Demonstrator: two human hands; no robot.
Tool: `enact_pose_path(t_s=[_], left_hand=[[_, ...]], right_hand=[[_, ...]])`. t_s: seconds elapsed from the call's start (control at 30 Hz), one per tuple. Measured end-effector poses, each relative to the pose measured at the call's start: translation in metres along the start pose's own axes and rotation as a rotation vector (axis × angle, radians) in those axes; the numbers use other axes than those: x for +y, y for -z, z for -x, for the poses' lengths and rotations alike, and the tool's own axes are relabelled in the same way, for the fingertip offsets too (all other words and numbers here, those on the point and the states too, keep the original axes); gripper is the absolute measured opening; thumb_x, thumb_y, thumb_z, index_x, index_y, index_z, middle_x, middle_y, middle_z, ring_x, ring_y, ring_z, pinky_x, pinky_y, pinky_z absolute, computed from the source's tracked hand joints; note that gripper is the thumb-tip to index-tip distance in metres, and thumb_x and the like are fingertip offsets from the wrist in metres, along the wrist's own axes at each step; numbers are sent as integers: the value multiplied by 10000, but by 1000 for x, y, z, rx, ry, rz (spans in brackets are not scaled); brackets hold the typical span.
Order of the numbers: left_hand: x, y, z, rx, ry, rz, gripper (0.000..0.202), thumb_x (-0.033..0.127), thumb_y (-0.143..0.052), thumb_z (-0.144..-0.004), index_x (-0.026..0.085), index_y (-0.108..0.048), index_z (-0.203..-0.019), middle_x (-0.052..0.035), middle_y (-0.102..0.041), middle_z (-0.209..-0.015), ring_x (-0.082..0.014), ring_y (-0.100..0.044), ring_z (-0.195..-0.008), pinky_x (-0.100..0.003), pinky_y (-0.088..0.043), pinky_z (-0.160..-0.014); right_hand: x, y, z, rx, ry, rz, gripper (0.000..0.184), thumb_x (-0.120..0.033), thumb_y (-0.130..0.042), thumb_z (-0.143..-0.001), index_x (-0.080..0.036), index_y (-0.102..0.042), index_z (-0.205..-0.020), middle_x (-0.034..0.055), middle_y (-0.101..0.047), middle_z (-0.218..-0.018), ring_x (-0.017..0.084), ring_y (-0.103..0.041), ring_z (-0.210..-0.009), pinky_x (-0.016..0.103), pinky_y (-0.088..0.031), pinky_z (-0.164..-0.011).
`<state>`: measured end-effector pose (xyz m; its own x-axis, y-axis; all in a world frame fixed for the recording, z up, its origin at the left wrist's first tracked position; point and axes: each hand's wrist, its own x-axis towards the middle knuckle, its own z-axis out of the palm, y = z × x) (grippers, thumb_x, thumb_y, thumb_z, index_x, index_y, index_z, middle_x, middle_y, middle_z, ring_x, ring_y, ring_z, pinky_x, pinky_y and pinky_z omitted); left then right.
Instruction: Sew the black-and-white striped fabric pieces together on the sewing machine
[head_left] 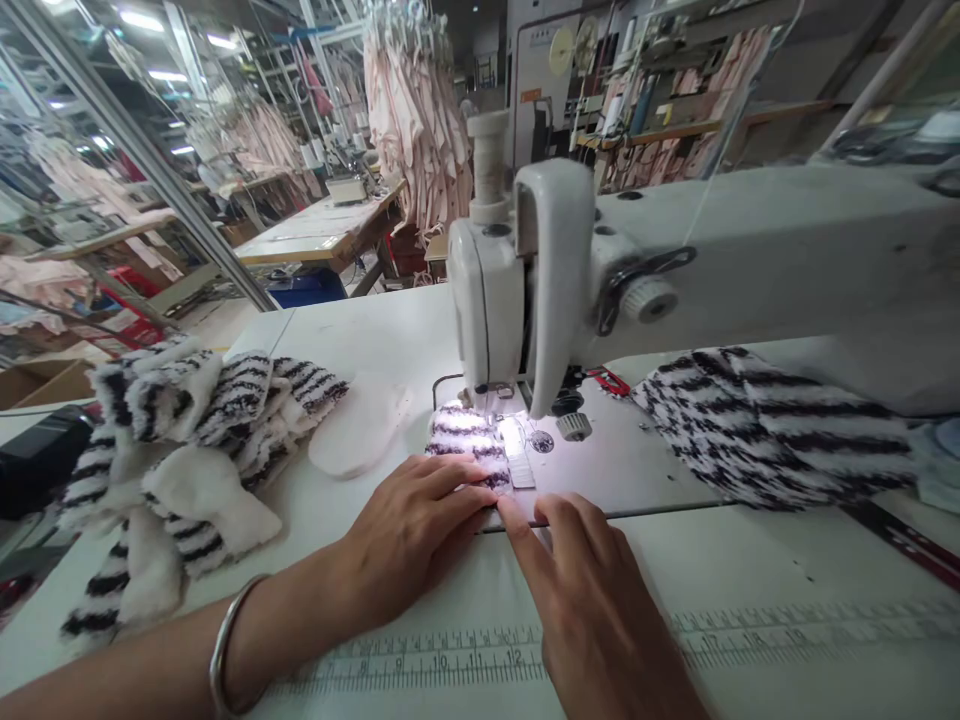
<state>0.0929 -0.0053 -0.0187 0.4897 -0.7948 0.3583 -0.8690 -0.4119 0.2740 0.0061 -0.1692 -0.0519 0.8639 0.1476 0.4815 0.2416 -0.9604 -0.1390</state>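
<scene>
A small black-and-white striped fleece piece lies under the presser foot of a white sewing machine, lit by its lamp. My left hand lies flat on the near end of that piece, fingers stretched out and pressing it down. My right hand rests beside it on the table, index finger extended and touching the piece's near right corner. Neither hand grips anything.
A heap of striped and white fleece pieces sits at the left, with a white sole-shaped piece beside it. More striped fabric lies right of the needle. A printed ruler runs along the table's near edge. Pink garments hang behind.
</scene>
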Motion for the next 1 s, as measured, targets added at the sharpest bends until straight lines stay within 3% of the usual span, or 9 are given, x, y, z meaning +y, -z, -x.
enact_pose_path(t_s=[0.2, 0.33, 0.5, 0.63, 0.77, 0.9, 1.0], left_hand=[[-5, -3, -7, 10, 25, -47, 207, 173, -477, -929, 201, -596, -1095, -51, -642, -1137, -189, -599, -1041, -369, -511, -845], [-16, -5, -12, 46, 16, -83, 209, 166, -466, -921, 185, -597, -1083, -64, -650, -1098, -186, -609, -971, -349, -512, -788], [-31, -12, -17, 95, 29, -171, 200, 206, -496, -913, 199, -613, -1076, -32, -667, -879, -156, -601, -737, -324, -491, -699], [-42, -15, -23, 164, 18, -205, 149, 261, -525, -906, 177, -636, -961, -32, -636, -783, -160, -592, -716, -297, -476, -644], [-47, 1, -33, 122, 4, -149, 186, 245, -501, -918, 145, -646, -858, -45, -635, -757, -155, -592, -708, -270, -482, -624], [-41, 31, -40, 93, 106, -129, 214, 154, -452, -930, 143, -664, -955, -77, -677, -989, -151, -631, -829, -251, -495, -694], [-34, 42, -41, 49, 153, -149, 204, 142, -465, -919, 133, -668, -933, -58, -683, -887, -134, -629, -731, -225, -476, -620]], right_hand=[[11, -3, -14, 43, -9, -20, 555, 68, -351, -667, -165, -624, -1091, 84, -533, -910, 230, -520, -872, 368, -468, -663], [18, -4, -27, -12, 30, -22, 536, 57, -345, -695, -172, -633, -1084, 72, -527, -851, 222, -525, -828, 352, -452, -630], [27, 0, -39, -65, 44, 25, 591, 59, -318, -708, -201, -621, -1143, 70, -532, -859, 180, -468, -683, 352, -420, -606], [29, 2, -42, -101, 45, 55, 567, 54, -340, -708, -230, -630, -1104, 64, -536, -868, 182, -447, -662, 374, -419, -626], [27, 2, -30, -93, -15, 14, 537, 52, -351, -696, -228, -625, -1064, 76, -524, -895, 234, -499, -831, 388, -442, -663], [22, -1, -9, -32, 6, -15, 626, 59, -329, -721, -231, -527, -1239, 108, -510, -1064, 253, -489, -1010, 410, -474, -765], [19, -5, 4, 10, -18, -26, 648, 64, -299, -726, -229, -500, -1268, 120, -492, -1154, 268, -462, -1099, 427, -472, -805]])
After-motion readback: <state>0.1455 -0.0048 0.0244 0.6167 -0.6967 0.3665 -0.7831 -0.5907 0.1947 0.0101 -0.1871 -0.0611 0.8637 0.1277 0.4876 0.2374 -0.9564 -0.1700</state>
